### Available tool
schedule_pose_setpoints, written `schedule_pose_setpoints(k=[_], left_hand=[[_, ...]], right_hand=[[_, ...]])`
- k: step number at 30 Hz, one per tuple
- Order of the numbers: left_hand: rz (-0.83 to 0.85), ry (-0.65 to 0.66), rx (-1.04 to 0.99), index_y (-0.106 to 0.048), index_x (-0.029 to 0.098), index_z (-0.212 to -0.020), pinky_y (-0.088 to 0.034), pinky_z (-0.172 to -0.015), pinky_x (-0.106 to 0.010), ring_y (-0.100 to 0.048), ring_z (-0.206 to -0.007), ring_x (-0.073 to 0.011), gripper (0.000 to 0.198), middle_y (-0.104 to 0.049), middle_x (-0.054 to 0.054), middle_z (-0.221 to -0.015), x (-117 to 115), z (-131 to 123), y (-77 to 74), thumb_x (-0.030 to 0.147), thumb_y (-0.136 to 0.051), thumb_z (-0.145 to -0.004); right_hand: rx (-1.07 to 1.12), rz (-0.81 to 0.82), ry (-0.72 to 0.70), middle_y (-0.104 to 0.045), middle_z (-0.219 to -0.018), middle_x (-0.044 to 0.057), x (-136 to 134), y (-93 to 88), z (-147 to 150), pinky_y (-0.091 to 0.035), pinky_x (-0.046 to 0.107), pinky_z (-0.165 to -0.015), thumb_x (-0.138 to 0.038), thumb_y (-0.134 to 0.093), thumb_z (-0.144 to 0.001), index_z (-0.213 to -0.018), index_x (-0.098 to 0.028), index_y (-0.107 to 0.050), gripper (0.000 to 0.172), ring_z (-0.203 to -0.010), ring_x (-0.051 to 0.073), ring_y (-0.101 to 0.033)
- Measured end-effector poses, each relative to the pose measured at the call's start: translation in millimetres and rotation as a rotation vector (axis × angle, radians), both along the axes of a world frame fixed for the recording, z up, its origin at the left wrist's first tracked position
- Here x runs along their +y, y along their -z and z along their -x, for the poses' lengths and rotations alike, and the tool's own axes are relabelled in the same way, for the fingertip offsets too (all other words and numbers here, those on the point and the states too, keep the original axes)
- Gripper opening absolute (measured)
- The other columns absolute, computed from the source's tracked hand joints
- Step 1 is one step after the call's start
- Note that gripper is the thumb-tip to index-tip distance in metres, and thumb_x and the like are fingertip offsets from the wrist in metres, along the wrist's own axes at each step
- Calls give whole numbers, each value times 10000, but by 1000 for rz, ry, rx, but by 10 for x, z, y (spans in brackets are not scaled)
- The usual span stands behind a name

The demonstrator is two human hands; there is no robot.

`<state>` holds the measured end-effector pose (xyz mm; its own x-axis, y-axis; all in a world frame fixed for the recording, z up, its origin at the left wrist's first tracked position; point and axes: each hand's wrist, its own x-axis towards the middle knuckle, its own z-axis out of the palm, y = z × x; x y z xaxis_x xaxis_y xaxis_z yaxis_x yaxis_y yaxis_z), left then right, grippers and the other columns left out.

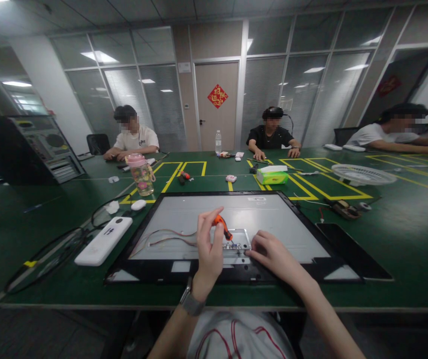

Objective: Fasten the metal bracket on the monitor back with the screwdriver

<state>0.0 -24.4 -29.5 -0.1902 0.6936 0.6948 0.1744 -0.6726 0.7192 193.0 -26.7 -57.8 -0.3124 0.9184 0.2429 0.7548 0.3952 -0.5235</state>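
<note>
A flat display panel point(285, 222) lies face down in its black frame on the green table point(404, 259) in front of me. My left hand point(208, 249) is closed around an orange-handled screwdriver point(222, 227), its tip pointing down at a small circuit board point(236, 246) near the panel's front edge. My right hand point(272, 254) rests on the panel just right of that board, fingers curled against it; what they pinch, if anything, I cannot make out. Thin wires point(169, 237) run left from the board across the panel's back.
A white power bank point(104, 240) and black cable loops point(57, 249) lie at the left. A pink-lidded bottle point(141, 174), green tissue box point(272, 175), white fan guard point(363, 174) and a dark slab point(352, 249) surround the panel. Three people sit at the far side.
</note>
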Motion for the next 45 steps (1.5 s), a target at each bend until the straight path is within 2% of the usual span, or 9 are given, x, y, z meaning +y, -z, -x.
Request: schedule_pose_setpoints(k=[3, 8, 12, 17, 22, 29, 34, 40, 45], left_hand=[[21, 18, -2, -575, 246, -1273, -450, -829, -274, -557, -923, -162, 341, -569, -47, -1030, 11, -3, 1, 253, -430, -964], [40, -73, -23, -629, 227, -1165, -460, -782, -254, -541, -843, -147, 275, -535, -29, -936, 36, -14, -4, 267, -580, -898], [36, -17, -6, -582, 242, -1245, -468, -802, -263, -556, -868, -145, 311, -562, -43, -998, 25, -15, 6, 255, -477, -952], [-59, -155, 103, -639, 219, -1155, -472, -815, -290, -556, -867, -162, 274, -560, -45, -955, 1, 0, 2, 258, -608, -886], [-73, -96, 194, -532, 226, -1314, -476, -824, -290, -570, -887, -157, 381, -583, -56, -1008, 5, 32, -10, 185, -471, -940], [-110, -126, 225, -573, 241, -1271, -506, -825, -294, -593, -873, -158, 396, -601, -47, -990, 43, 73, -23, 211, -613, -878], [-3, 51, 155, -539, 245, -1308, -544, -818, -289, -642, -930, -167, 413, -631, -73, -1086, 74, 92, 11, 209, -575, -898], [25, -11, -187, -561, 205, -1205, -577, -685, -249, -661, -856, -161, 447, -631, -69, -1030, 123, 156, -41, 264, -719, -790], [-43, -172, -258, -605, 185, -1128, -580, -681, -239, -654, -777, -126, 414, -624, -58, -1022, 214, 541, -153, 303, -747, -758]], right_hand=[[-5, 1, 3, -584, -860, 42, -9, -8, 1, -444, 318, -758, -349, -622, -877, -750, -201, -572, 201, -843, 216, -577], [-5, 7, 6, -584, -863, 41, -15, -19, 2, -443, 323, -769, -341, -621, -881, -748, -201, -564, 201, -847, 214, -572], [-2, 15, 1, -585, -866, 45, -11, -19, 3, -444, 321, -762, -346, -615, -884, -753, -204, -565, 200, -844, 213, -573], [-6, 13, 5, -580, -857, 43, -4, -12, 9, -442, 319, -758, -332, -618, -883, -744, -197, -562, 201, -837, 211, -569], [-8, -3, -3, -577, -850, 43, -12, -13, 14, -438, 322, -769, -320, -611, -892, -736, -194, -553, 210, -838, 213, -567], [3, 2, 5, -581, -853, 39, -23, -12, 11, -435, 317, -764, -316, -624, -885, -731, -198, -550, 208, -839, 213, -571], [-1, 7, 7, -583, -856, 41, -23, -20, 15, -437, 319, -761, -307, -623, -884, -737, -194, -557, 197, -832, 211, -572], [-7, 13, 7, -586, -867, 46, -22, -36, 22, -441, 324, -775, -310, -612, -892, -739, -193, -562, 199, -848, 216, -576], [-14, 10, 7, -587, -874, 46, -20, -36, 23, -441, 328, -786, -312, -617, -893, -757, -195, -565, 187, -864, 220, -578]])
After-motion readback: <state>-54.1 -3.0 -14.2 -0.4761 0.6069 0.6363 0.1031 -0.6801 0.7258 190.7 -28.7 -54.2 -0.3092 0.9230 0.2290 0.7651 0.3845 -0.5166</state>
